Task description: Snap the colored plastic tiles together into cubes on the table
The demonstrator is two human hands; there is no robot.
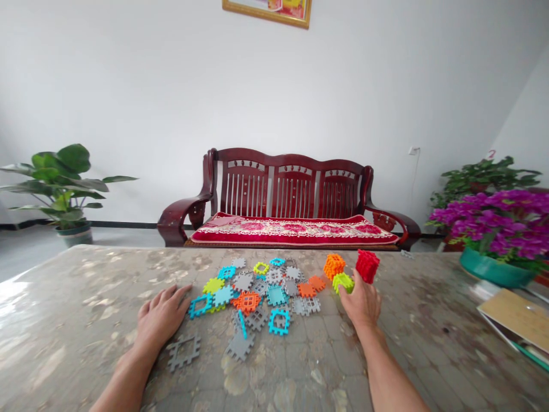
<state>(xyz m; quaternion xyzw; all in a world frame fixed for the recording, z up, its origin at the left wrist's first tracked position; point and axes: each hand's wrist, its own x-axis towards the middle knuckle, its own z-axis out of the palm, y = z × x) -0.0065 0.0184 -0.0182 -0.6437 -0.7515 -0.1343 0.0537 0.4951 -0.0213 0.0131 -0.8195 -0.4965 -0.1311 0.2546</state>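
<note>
Right of the tiles (277,295), the right hand (363,303) pinches the green stack (343,280) — likely so it stays square; the left hand (160,316) rests on the desk (300,377), fingers loosely spread.

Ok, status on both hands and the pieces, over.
Left hand palm-down on table, beside loose pieces. Right hand at lime stack, grip unclear. Orange stack and red stack close by.

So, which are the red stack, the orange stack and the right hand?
Red stack (368,265): head view, middle of its side.
Orange stack (334,265): head view, middle of its side.
Right hand (362,302): head view, on its back.
</note>
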